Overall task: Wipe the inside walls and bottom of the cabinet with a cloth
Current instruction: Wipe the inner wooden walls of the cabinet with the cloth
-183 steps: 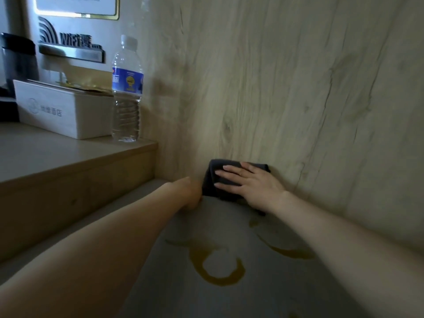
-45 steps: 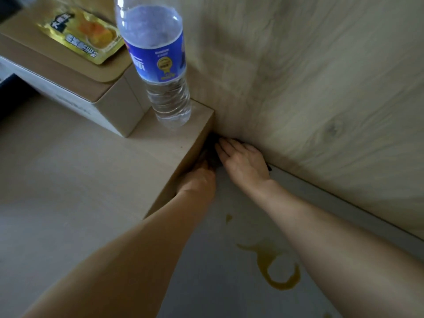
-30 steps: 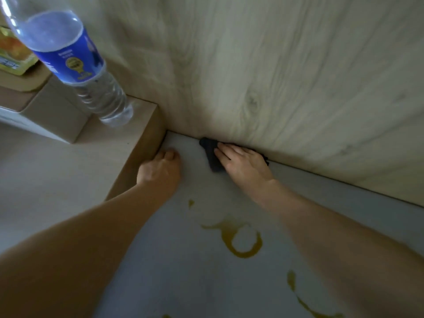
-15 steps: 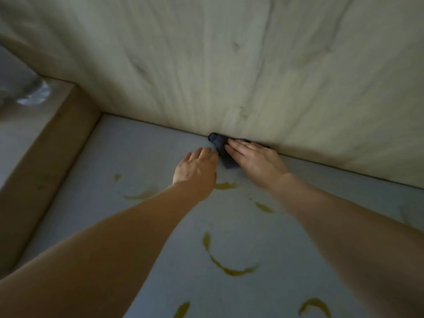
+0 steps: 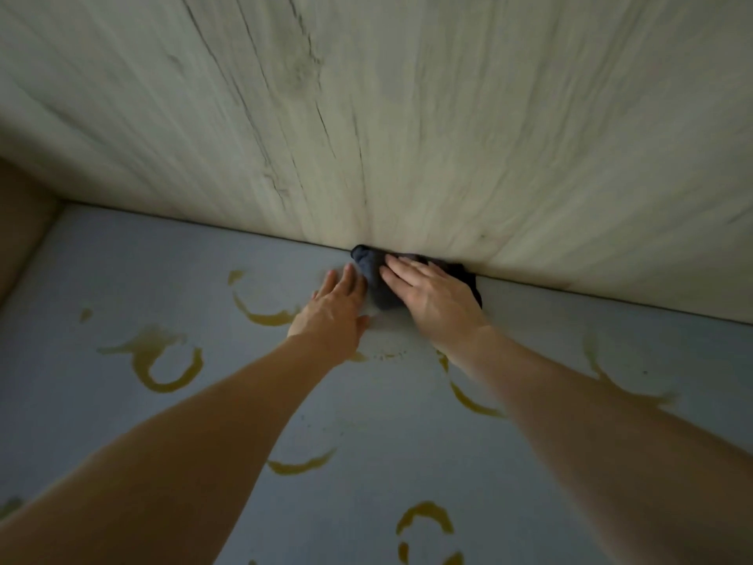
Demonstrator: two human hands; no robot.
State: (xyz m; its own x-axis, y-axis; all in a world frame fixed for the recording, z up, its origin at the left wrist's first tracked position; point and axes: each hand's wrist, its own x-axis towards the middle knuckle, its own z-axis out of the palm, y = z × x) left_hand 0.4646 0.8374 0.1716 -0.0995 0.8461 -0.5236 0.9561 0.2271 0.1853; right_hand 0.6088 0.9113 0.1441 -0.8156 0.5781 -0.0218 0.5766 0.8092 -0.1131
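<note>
Both hands have slid rightward along the wood-grain wall point(image 5: 407, 136); the right hand point(image 5: 432, 297) presses the dark cloth point(image 5: 373, 265) flat-fingered into the seam, the left hand point(image 5: 332, 311) flat beside it on the grey bottom point(image 5: 122, 258), marked with yellow rings point(image 5: 171, 369).

Dim, soft light, greenish cast, motion blur streaking the wall point(image 5: 407, 116), forearms soft near the bottom corners, wide-angle bending at edges

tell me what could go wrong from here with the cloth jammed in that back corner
The right hand presses the dark cloth only along the seam under the back wall, so the yellow ring stains nearer the person may get missed. The bare left hand rests flat beside a stain and could smear it.
</note>
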